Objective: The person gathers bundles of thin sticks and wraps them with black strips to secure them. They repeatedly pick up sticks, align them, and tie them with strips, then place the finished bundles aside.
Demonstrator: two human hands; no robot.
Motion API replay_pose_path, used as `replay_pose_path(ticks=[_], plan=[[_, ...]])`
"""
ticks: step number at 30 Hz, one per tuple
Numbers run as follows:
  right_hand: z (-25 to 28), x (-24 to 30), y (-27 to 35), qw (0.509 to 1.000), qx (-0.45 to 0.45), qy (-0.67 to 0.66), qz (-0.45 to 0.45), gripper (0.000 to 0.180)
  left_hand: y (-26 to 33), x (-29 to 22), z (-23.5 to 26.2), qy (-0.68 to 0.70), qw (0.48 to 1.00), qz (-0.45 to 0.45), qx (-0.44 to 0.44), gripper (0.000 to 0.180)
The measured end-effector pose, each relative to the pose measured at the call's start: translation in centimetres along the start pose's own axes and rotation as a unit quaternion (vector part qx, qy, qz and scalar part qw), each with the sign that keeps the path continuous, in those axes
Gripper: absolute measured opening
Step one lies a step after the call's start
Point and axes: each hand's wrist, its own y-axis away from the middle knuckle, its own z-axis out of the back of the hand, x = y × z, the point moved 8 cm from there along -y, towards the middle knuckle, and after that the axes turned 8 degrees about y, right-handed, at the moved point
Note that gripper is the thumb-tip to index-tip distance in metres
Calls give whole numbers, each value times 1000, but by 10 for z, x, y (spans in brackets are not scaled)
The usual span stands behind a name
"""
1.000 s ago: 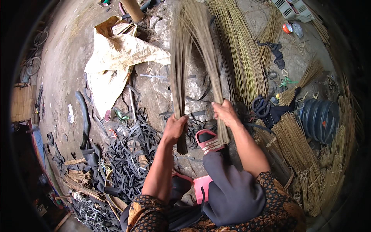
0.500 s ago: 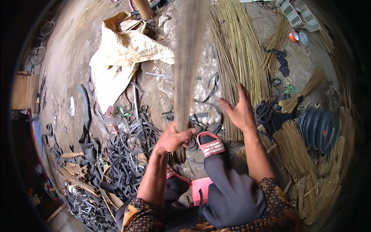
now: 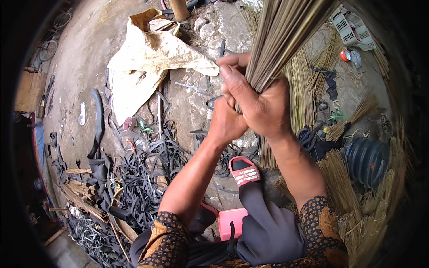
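Two bare hands meet on one raised bundle of thin stalks, nearest the camera: the right hand clasps it, stalks fanning up and rightward, while the left hand wraps its lower end, fingers partly hidden. The step looks like gripping the stalks together; the next move seems to call for a firm, even hold. Below is a red slipper; beyond, tangled black strips leftward, loose stalks rightward, then a pale sack.
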Motion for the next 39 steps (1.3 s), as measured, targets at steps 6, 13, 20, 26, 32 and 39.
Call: replay_pose_path(ticks=[6, 13, 20, 26, 32, 39], plan=[[-29, -69, -6, 990, 15, 141, 7, 15, -15, 61, 11, -55, 998, -26, -9, 35], [30, -80, -24, 991, -41, -119, -41, 30, 22, 113, -5, -22, 970, 240, 44, 20], [9, -119, 23, 926, -94, -245, -270, 29, 18, 57, -7, 1, 975, 186, 120, 38], [1, -150, 42, 915, -62, -313, -247, 48, 50, 56, 20, -224, 933, 254, 124, 39], [3, -213, 107, 916, 147, 269, -259, 50, 58, 63, 102, -332, 884, 311, 105, 32], [-28, -266, 167, 784, 228, 570, -93, 11, 93, 77, 113, -336, 884, 314, 82, 37]])
